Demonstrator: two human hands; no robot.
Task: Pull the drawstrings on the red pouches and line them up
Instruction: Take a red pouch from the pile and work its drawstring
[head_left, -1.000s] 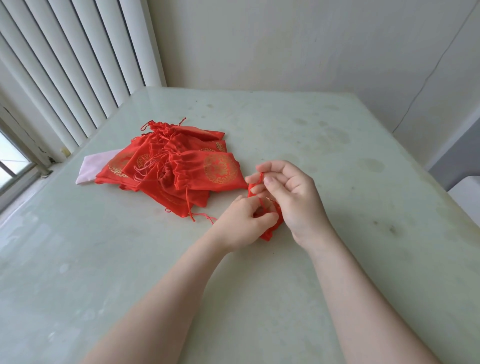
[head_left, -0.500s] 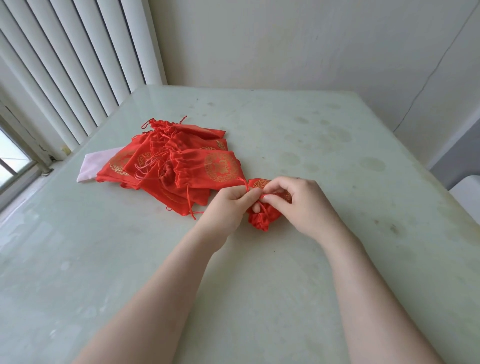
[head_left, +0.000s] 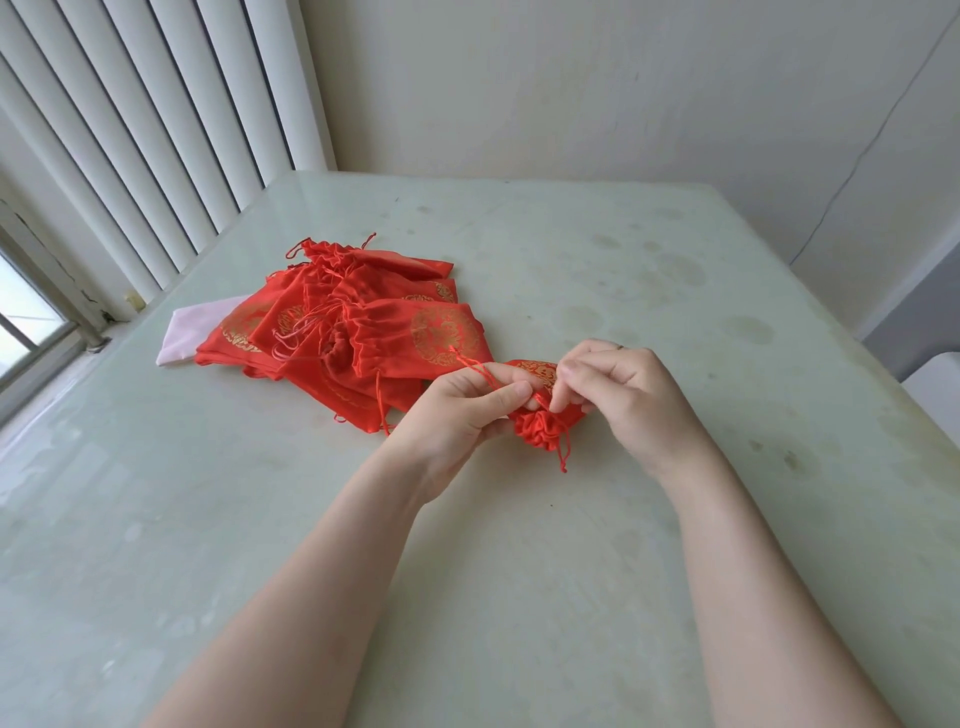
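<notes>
**Red pouch drawn tight between two hands**

Satin bunches into a ruffle at the mouth of the red pouch (head_left: 540, 427), held just above the table (head_left: 675, 291). Left hand (head_left: 457, 415) pinches one drawstring (head_left: 475, 370); right hand (head_left: 623, 400) pinches the cord opposite. Pulling evenly outward should cinch it best. Beyond lies the heap of pouches (head_left: 363, 327), gold-printed, partly covering a pale pink cloth (head_left: 182, 338).

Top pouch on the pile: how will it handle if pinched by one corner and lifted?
Likely floppy: the top pouch is thin cloth, creased and draped over the pile. Probably light, since it lies flat. Its loose drawstrings hang over neighbouring pouches, so they may snag or drag one along.
</notes>
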